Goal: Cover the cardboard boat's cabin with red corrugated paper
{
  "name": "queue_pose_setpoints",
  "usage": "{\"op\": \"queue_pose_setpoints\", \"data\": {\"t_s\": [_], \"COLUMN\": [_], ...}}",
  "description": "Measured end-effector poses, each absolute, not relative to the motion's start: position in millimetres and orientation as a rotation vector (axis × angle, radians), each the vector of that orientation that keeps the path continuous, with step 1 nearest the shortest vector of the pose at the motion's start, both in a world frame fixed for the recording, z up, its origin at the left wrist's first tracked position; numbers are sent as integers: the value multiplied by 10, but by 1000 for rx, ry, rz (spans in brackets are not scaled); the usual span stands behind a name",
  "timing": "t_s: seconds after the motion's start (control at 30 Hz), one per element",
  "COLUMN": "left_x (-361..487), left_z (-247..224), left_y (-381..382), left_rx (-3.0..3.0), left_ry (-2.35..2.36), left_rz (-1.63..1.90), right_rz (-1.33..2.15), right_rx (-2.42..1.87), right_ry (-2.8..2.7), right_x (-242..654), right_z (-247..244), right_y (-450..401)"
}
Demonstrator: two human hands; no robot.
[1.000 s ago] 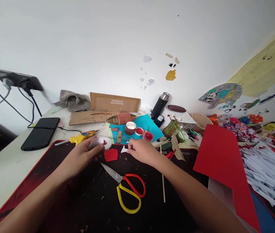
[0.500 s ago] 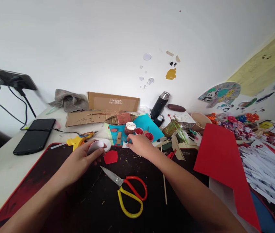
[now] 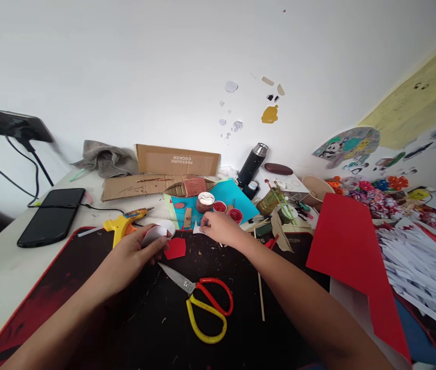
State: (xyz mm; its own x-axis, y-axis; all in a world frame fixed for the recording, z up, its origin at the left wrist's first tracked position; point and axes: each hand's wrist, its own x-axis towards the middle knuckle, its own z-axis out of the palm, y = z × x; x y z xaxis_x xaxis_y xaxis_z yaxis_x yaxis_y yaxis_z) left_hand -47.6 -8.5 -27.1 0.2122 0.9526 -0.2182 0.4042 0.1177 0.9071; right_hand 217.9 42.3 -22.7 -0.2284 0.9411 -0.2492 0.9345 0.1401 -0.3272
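Observation:
My left hand (image 3: 136,254) is closed on a curved piece of white paper (image 3: 153,236), thumb on top. Behind that paper lies a white disc (image 3: 168,227). My right hand (image 3: 218,227) reaches over the back of the dark mat, its fingertips at a small white paper triangle (image 3: 196,228); the fingers look pinched on its edge. A red paper piece (image 3: 175,248) rests on the mat between the hands. Nearer to me, scissors (image 3: 198,303) with one red and one yellow handle lie with their blades slightly apart, touched by neither hand.
A yellow glue gun (image 3: 119,226) and a black phone (image 3: 53,216) are at the left. Paint jars (image 3: 205,202) stand on blue paper (image 3: 225,192) beyond my right hand. A black flask (image 3: 253,163) leans at the back. Red card (image 3: 344,231) and white paper strips (image 3: 418,277) lie at the right.
The camera view has shifted slightly. Both hands stay nearly where they were, the left still holding the white paper, the right still at the triangle.

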Motion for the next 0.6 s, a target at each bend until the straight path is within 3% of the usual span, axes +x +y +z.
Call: {"op": "queue_pose_setpoints", "data": {"t_s": [0.3,0.6], "left_x": [-468,-448], "left_z": [-249,-271], "left_y": [-80,-123], "left_rx": [1491,1515], "left_ry": [1310,1340], "left_rz": [719,649], "right_rz": [647,488], "right_rx": [-1943,-2351], "right_ry": [-2243,-2013], "right_x": [2260,3344], "right_z": [-20,213], "right_y": [-9,-579]}}
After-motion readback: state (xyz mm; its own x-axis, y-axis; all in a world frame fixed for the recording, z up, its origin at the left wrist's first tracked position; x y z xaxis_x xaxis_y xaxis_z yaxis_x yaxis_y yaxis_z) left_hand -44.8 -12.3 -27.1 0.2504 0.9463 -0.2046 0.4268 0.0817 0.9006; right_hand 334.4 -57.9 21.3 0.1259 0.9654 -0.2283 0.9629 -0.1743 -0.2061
